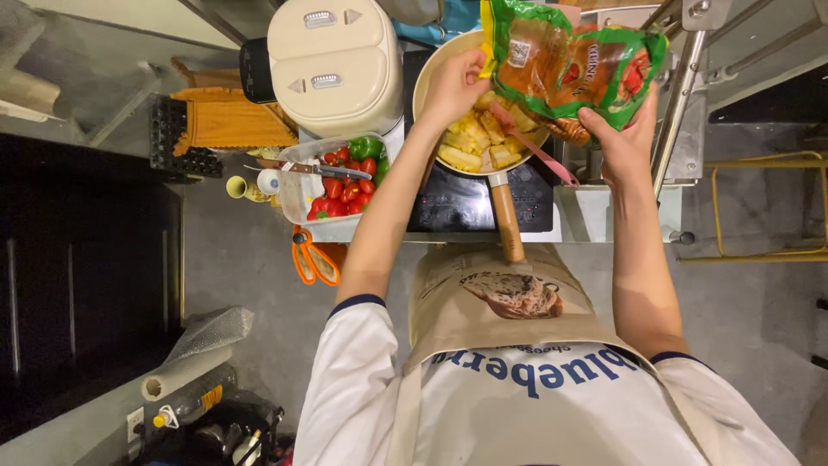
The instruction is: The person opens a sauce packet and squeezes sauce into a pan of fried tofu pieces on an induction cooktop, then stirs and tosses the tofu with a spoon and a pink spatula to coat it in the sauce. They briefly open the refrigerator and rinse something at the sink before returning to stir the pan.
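Note:
My left hand point(453, 85) and my right hand point(625, 138) together hold a green and orange plastic food bag point(569, 65) above a cream frying pan point(429, 73) full of yellow food chunks point(477, 138). The left hand grips the bag's left edge, the right hand its lower right corner. The pan's wooden handle point(506, 220) points toward me. It sits on a black cooktop point(457, 203). A pink utensil point(539, 154) rests in the pan.
A clear tub of red and green peppers point(345, 181) with a knife point(315, 170) across it stands left of the pan. Behind it is a cream appliance point(332, 65). Orange scissors point(312, 257) hang at the counter edge. A metal rack point(681, 86) stands to the right.

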